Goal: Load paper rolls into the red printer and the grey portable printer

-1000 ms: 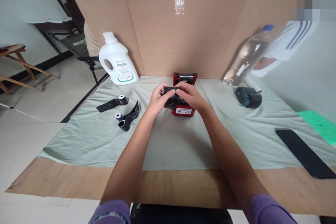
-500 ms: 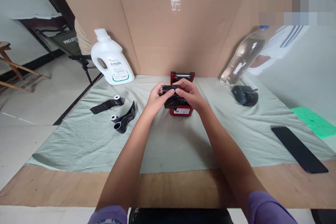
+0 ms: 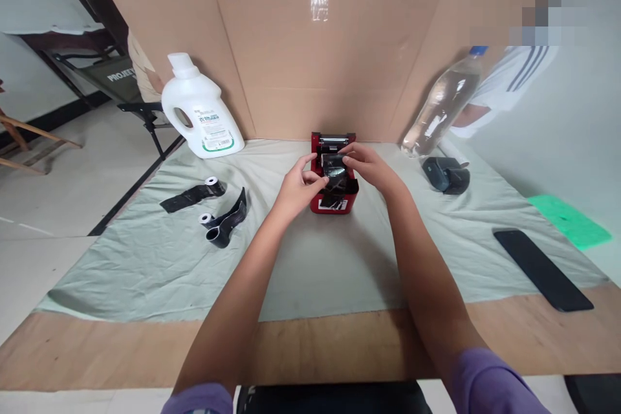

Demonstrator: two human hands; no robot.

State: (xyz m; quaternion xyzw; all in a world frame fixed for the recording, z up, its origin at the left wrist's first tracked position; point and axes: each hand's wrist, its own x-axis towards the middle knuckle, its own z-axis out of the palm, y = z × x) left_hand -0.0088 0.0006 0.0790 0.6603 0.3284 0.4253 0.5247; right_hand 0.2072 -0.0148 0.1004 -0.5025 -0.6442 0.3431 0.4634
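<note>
A small red printer [image 3: 332,202] with its lid up stands in the middle of the grey-green cloth [image 3: 145,259]. A black roll [image 3: 333,169] with a loose strip hanging over the printer's front sits at its open top. My left hand [image 3: 299,186] pinches the roll's left end. My right hand [image 3: 371,167] pinches its right end from above. Both sets of fingers are closed on the roll.
Two unrolled black rolls [image 3: 194,194] [image 3: 224,224] lie to the left, a white detergent jug [image 3: 198,110] behind them. A clear bottle [image 3: 444,103] leans at the back right beside a black device [image 3: 445,174]. A dark phone [image 3: 542,268] lies at right. A cardboard screen [image 3: 310,65] stands behind. A person's sleeve [image 3: 504,84] shows at right.
Both hands have moved the black roll forward and down from in front of the printer to its open top, and a strip now hangs loose over the front.
</note>
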